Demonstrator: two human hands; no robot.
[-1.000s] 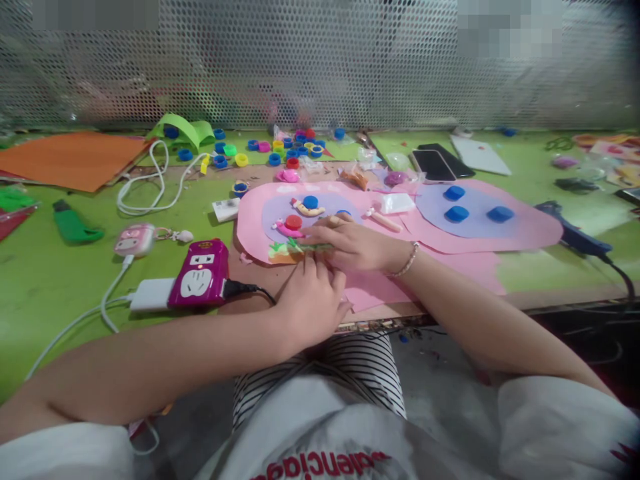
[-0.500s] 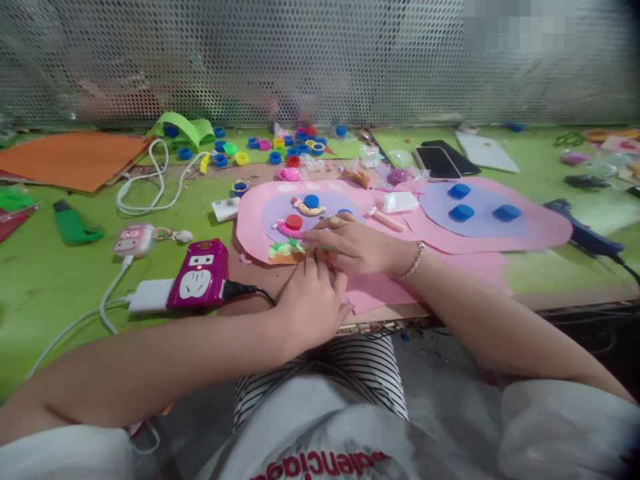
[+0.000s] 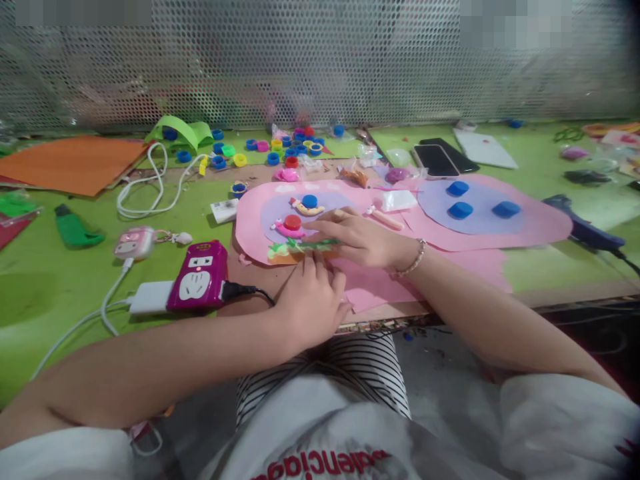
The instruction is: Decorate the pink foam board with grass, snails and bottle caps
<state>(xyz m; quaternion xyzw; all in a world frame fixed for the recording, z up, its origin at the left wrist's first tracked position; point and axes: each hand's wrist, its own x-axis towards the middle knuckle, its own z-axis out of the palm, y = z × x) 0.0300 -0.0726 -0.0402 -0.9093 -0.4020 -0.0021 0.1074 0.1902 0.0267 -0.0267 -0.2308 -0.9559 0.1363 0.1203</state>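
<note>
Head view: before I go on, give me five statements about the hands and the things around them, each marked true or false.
1. A pale beaded bracelet circles the wrist of the bare right hand. True.
2. The magenta plastic power socket lies right of the bare left hand. False: it lies left.
3. A round red plastic cap sits against the curved pink clay-like figure. True.
4. The lavender paper oval on the right bears five round blue caps. False: three.
5. Both hands' fingers are at the green-and-orange strip. True.

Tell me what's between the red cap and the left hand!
In the head view, a pink curved piece and then a leafy green-and-orange strip lie between the red cap and the left hand.
</note>
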